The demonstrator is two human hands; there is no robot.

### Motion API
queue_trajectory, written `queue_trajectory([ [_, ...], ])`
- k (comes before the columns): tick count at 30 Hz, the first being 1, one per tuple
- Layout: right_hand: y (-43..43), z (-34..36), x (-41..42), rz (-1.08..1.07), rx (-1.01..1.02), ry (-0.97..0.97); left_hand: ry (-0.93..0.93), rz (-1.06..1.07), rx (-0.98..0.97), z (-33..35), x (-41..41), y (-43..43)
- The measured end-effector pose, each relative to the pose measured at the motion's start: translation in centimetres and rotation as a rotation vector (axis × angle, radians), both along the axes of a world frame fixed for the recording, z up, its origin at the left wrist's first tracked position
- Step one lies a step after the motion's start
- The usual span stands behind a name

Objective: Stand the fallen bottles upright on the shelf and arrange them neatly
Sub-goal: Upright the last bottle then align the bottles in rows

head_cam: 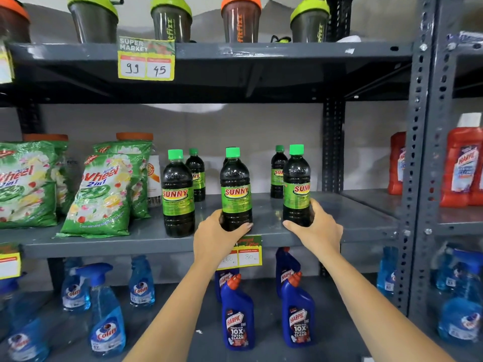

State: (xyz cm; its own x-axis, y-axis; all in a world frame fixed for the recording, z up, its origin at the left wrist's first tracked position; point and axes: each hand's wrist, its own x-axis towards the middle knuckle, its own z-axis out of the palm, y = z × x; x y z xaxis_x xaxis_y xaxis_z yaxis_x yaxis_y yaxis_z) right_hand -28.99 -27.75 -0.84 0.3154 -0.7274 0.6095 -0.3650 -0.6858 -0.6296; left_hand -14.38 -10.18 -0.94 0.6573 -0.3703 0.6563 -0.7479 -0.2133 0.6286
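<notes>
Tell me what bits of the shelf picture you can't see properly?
All in the head view:
- Price tag on the shelf edge: the left hand covers part; its numbers are faint.
- Middle Sunny bottle: its base is hidden by that hand.
- Shaker cups up top: lids cut off by the picture's edge.
- Spray bottles at far right: blurred.

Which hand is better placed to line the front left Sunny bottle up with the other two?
Probably the left hand: it grips the middle bottle, right beside the free front left bottle. The right hand holds the right bottle, farther away.
</notes>
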Motion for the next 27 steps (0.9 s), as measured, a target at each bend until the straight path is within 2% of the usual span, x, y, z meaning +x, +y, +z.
queue_trajectory([
  [18,0.55,-0.36,-0.31,0.007,-0.006,-0.115,0.016,0.007,0.021,-0.13,0.08,-0.27],
  [27,0.49,-0.36,-0.09,-0.016,0.021,-0.109,-0.010,0.015,0.052,-0.51,0.16,-0.31],
])
